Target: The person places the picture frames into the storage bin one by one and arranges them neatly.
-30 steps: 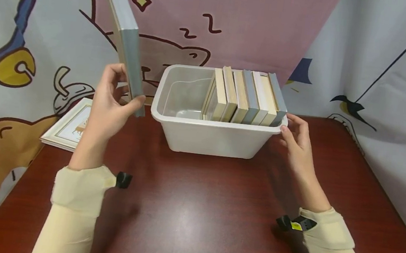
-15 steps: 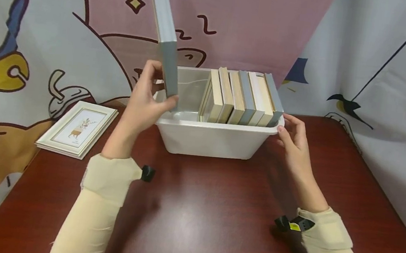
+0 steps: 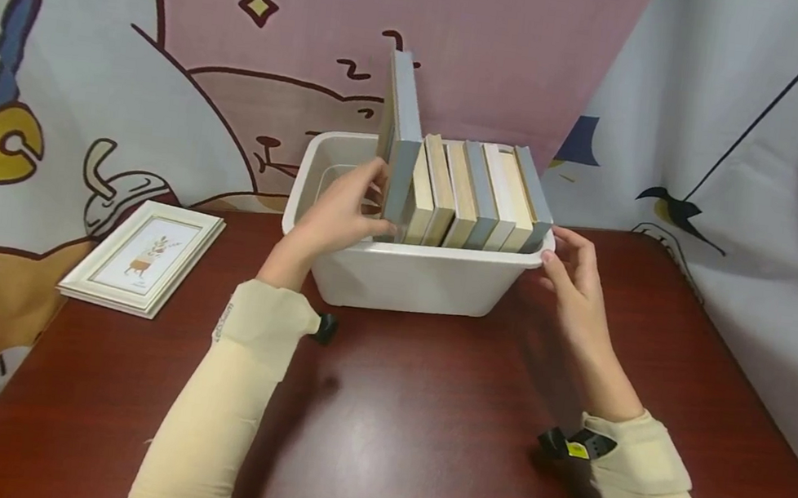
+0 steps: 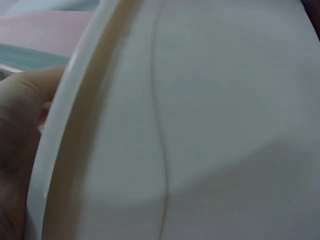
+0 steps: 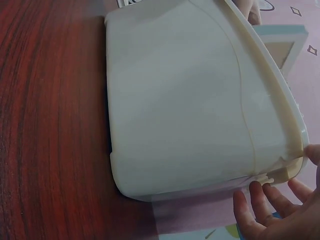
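In the head view my left hand point(image 3: 340, 209) grips a blue-grey picture frame point(image 3: 406, 118) by its lower near edge. The frame stands upright in the white plastic bin point(image 3: 410, 281), its upper part rising well above the rim. Right beside it is a row of several cream, white and blue-grey picture frames point(image 3: 474, 200), leaning slightly toward the bin's right end. My right hand point(image 3: 578, 302) holds the right end of the rim, thumb on top; the right wrist view shows its fingers point(image 5: 277, 200) at the end wall. The bin wall point(image 4: 210, 125) fills most of the left wrist view.
A cream picture frame point(image 3: 143, 257) with a plant drawing lies flat on the dark red table point(image 3: 385, 436), left of the bin. A cartoon-printed cloth point(image 3: 307, 17) hangs close behind. The bin's left part holds nothing visible beyond my hand.
My left hand has carried the blue-grey picture frame rightward and down, from beside the bin to inside it, against the row. The right hand has kept its hold on the rim.
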`<state>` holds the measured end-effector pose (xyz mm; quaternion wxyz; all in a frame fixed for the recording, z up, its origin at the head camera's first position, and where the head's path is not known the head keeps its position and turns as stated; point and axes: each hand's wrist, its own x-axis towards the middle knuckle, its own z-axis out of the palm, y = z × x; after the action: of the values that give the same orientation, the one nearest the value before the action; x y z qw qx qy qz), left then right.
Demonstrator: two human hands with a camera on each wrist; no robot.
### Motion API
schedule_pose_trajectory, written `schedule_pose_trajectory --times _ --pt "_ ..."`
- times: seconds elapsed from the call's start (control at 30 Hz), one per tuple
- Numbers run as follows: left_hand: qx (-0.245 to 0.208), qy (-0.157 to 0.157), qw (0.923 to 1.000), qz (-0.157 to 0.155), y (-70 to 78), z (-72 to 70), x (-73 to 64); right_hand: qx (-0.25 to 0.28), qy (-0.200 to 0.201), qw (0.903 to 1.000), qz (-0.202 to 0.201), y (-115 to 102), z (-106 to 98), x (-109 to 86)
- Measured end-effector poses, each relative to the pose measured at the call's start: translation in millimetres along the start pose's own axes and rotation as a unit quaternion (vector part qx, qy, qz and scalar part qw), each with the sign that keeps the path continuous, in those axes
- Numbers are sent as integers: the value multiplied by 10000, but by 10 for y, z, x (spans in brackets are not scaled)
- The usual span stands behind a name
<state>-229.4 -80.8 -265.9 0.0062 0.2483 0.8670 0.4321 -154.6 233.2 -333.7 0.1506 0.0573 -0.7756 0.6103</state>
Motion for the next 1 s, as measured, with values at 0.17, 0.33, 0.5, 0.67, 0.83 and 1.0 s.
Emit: schedule_pose_trajectory --times 0.17,0.33,0.5,0.67,0.83,1.0 --pt "369 -549 9978 -63 25 16 42 16 52 10000 -33 -3 -12 -1" --pt "532 -1039 9927 -298 9 -6 35 105 42 9999 1 -6 -13 -14" --pt "215 -1356 9897 -405 -21 -35 24 223 35 9997 26 -11 -13 -27" --pt "-591 -1321 9844 -1002 -21 -48 23 281 34 9996 4 -14 -3 -12" --pt "-447 -1324 9750 -1730 2 -53 38 199 22 9998 17 -8 19 1" --pt "-515 -1286 9651 -2223 62 -32 86 223 14 9997 54 15 29 -9"
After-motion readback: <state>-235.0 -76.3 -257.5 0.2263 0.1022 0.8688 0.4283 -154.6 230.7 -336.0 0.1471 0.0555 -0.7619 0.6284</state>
